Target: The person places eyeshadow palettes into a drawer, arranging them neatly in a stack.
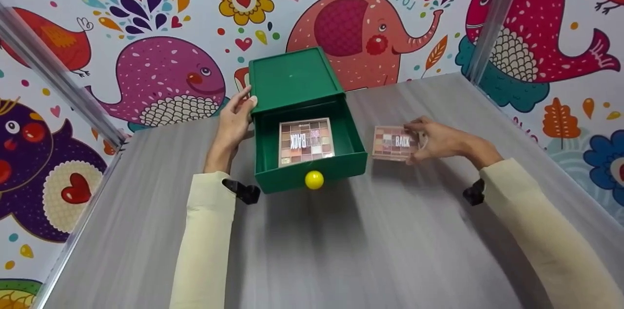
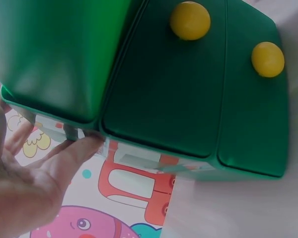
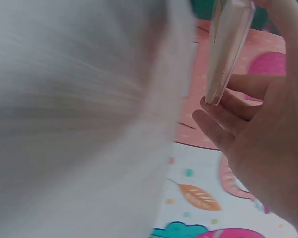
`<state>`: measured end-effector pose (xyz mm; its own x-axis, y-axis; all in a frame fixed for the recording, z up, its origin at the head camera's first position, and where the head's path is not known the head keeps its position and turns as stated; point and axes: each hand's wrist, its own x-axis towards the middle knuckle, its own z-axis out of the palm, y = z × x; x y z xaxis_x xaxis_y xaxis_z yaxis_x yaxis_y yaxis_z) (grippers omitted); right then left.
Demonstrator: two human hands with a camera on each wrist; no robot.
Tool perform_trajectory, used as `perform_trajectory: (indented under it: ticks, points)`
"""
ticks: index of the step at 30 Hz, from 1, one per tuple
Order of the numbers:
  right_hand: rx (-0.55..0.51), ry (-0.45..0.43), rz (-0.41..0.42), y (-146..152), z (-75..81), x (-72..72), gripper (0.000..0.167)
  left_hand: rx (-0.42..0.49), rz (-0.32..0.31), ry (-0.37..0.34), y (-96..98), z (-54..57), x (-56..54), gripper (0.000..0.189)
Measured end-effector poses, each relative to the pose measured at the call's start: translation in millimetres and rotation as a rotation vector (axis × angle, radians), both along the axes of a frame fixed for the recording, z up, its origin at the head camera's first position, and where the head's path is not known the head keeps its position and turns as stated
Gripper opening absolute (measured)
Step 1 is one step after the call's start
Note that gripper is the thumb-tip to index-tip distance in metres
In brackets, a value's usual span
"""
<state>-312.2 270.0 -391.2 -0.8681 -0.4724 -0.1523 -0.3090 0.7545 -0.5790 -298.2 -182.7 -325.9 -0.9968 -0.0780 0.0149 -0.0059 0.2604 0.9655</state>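
Note:
A green drawer cabinet (image 1: 292, 75) stands at the back of the table, its top drawer (image 1: 358, 160) pulled out by a yellow knob (image 1: 314, 180) on the front. Inside the drawer lies an eyeshadow palette (image 1: 306, 141) with a see-through lid marked BACK. My left hand (image 1: 233, 126) rests against the cabinet's left side, thumb and fingers touching it near the front edge. To the right of the drawer, my right hand (image 1: 436, 141) grips a second, similar eyeshadow palette (image 1: 390, 143) by its right end, above the table. The right wrist view shows that palette (image 3: 228, 49) edge-on.
Two lower drawers with yellow knobs (image 2: 189, 21) are closed in the left wrist view. The grey table (image 1: 312, 260) meets a wall with cartoon animals (image 1: 170, 85) behind the cabinet. Metal posts (image 1: 495, 26) stand at both sides.

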Motion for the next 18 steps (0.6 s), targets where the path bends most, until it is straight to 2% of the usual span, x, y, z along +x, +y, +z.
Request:
perform_trajectory:
  ticks: [4, 11, 15, 18]
  points:
    - [-0.055, 0.021, 0.004, 0.6, 36.8, 5.6, 0.098, -0.005, 0.002, 0.001, -0.4, -0.6, 0.3, 0.055]
    - [-0.047, 0.123, 0.017, -16.6, 108.0, 26.3, 0.093, -0.011, 0.007, -0.003, -0.6, 1.7, 1.7, 0.054]
    - [-0.025, 0.190, 0.069, -38.6, 136.1, 39.2, 0.095, -0.017, 0.006, -0.010, 0.8, 2.1, 1.3, 0.054]
    - [0.001, 0.241, 0.126, -62.3, 149.5, 44.8, 0.097, -0.013, 0.008, -0.011, 1.2, 1.5, 1.2, 0.054]
